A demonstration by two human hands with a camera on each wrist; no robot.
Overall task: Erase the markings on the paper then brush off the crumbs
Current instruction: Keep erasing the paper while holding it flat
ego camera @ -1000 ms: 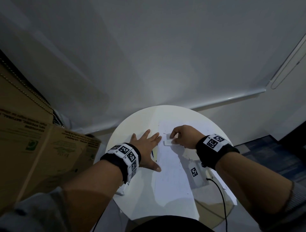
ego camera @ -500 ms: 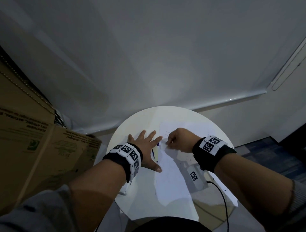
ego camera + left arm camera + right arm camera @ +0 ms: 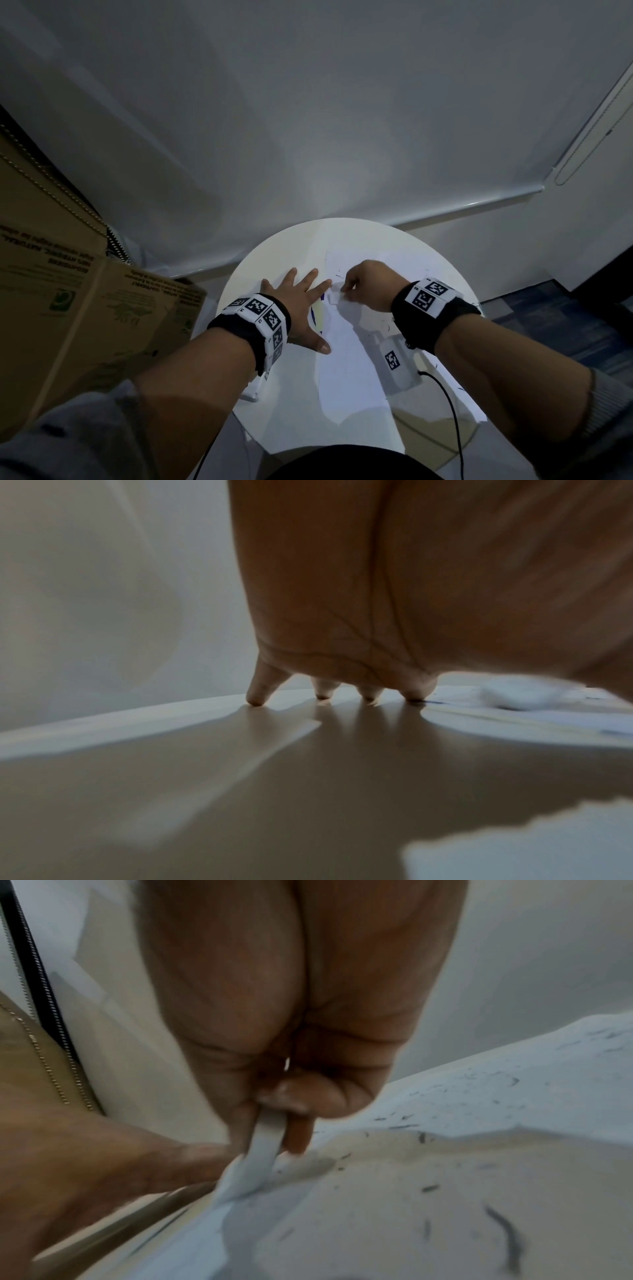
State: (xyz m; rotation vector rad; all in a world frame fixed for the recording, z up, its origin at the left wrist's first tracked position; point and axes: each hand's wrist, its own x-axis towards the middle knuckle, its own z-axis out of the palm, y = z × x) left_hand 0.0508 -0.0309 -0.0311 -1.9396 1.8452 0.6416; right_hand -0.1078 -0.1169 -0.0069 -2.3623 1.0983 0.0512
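Right hand is pinching the white eraser against the paper's left edge — mid-tabletop. Left hand is lying flat, fingers spread, pinning that edge — crumbs are sitting rightward.

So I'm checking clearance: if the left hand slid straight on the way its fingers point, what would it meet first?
Probably nothing: beyond the left hand lies bare round white table, then its far rim. Depth is uncertain.

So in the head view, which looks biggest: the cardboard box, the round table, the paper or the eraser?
1. Cardboard box, though it is nearest the camera
2. Round table
3. Paper
4. Eraser, pinched in the right hand
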